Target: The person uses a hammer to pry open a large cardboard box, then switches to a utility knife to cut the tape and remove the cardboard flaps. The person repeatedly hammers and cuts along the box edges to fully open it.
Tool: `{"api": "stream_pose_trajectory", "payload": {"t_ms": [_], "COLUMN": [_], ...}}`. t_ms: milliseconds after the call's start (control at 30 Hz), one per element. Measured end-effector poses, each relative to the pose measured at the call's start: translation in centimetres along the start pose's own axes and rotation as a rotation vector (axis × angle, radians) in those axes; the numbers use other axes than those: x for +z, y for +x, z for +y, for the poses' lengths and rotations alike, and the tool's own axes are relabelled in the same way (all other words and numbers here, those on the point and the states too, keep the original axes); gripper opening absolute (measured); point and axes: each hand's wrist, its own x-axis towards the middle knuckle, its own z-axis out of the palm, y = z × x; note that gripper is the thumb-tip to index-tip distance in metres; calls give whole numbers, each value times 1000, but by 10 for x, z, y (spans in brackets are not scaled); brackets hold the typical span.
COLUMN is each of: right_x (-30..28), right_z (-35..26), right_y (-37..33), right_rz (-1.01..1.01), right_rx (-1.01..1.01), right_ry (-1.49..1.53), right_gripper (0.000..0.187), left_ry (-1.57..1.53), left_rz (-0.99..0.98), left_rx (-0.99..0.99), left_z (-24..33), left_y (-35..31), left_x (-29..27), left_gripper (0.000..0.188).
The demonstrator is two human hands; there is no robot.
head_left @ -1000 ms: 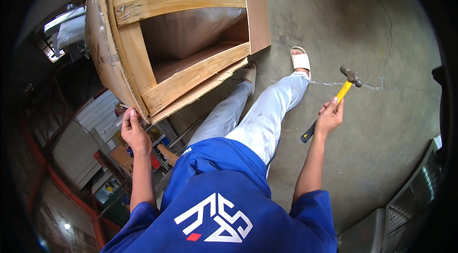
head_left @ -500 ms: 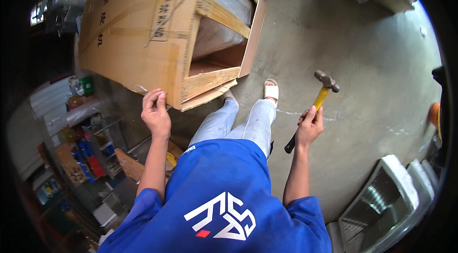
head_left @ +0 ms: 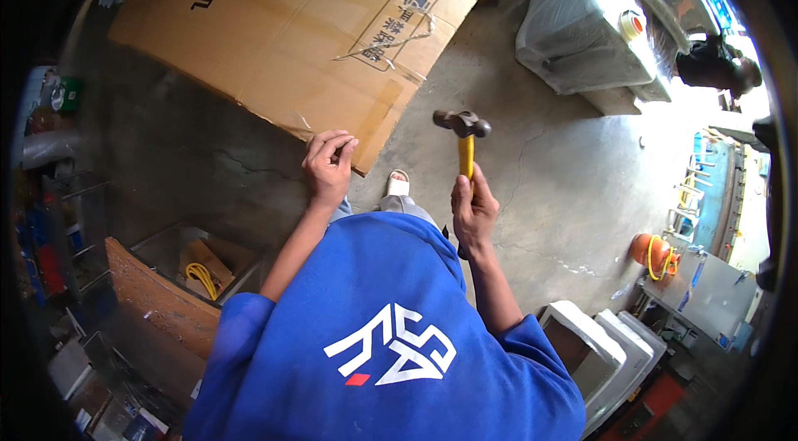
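A large brown cardboard box (head_left: 283, 34) with dark printing and tape fills the upper left. My left hand (head_left: 330, 162) is closed, fingertips pinched together at the box's near edge close to its corner. Whatever may be between those fingertips is too small to make out. In my right hand (head_left: 475, 212) is a ball-peen hammer (head_left: 466, 152), its yellow handle gripped and its dark metal head pointing up. The hammer stands apart from the box, to the right of its near corner.
Grey concrete floor (head_left: 549, 192) stretches to the right. A plastic-wrapped machine (head_left: 590, 34) stands at the far right. White framed panels (head_left: 590, 349) lean at the lower right, near an orange gas cylinder (head_left: 652, 251). A wooden board (head_left: 158, 295) and coiled yellow cable (head_left: 199, 279) lie at left.
My view has turned, and the box's open end with its wooden frame no longer shows. The hammer is now closer to the box corner. My left hand stays at the box edge.
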Motion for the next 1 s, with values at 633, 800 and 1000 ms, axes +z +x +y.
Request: {"api": "stream_pose_trajectory", "payload": {"t_ms": [633,800,1000], "right_x": [13,3,-13], "right_z": [-61,-64,-74], "right_y": [-55,-64,-69], "right_rz": [-90,-34,-15], "right_rx": [47,19,5], "right_ry": [19,9,-29], "right_gripper": [37,36,32], "left_ry": [-269,-315,188], "left_rz": [-238,-322,-194], "left_rx": [-157,-302,295], "left_z": [78,93,116], "left_y": [7,-2,-2], "left_x": [-79,-81,-70], "left_gripper": [7,7,11]}}
